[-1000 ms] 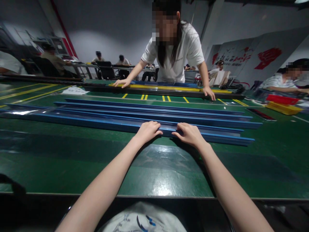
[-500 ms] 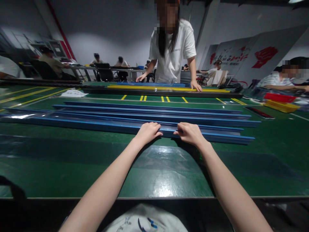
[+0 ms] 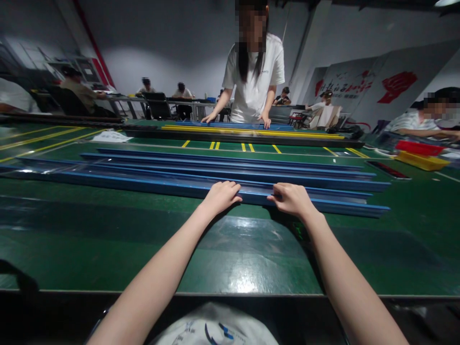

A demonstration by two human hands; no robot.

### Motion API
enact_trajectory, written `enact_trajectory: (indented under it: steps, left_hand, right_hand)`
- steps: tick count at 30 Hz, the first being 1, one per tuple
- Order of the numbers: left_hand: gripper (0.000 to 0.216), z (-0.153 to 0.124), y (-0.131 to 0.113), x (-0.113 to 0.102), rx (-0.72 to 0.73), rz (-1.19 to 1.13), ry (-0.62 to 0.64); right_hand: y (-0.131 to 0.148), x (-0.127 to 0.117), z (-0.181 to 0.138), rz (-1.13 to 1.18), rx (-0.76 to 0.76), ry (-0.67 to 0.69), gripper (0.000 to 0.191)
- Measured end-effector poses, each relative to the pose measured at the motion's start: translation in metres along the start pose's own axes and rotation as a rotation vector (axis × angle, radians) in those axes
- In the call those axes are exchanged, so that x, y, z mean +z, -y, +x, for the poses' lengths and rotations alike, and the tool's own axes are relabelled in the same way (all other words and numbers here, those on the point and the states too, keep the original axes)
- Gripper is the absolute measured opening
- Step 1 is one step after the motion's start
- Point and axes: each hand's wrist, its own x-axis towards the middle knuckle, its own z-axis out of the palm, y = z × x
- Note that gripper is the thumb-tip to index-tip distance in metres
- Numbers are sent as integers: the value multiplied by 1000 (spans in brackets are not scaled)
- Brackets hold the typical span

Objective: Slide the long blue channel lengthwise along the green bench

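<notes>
Right hand (image 3: 293, 199) shifted right, gripping blue rail (image 3: 143, 186)

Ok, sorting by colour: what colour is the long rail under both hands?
Blue; the head view shows the left hand and right hand on the nearest rail.

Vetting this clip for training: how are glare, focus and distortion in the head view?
Head view: white glare sits on the green table near its front edge; the left hand and right hand on the nearest blue rail are sharp; the wide lens bows the rails and table edge; the far room is dim and soft.
</notes>
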Motion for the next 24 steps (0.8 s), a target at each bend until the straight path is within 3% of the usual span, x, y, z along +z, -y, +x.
enact_trajectory:
  steps: [14, 24]
  left_hand:
    - [23, 0, -1, 1, -3, -31, 15]
    - [21, 0, -2, -2, -4, -33, 31]
  right_hand:
    - [7, -3, 0, 3, -26, 68, 25]
    - [13, 0, 1, 25, -74, 15, 24]
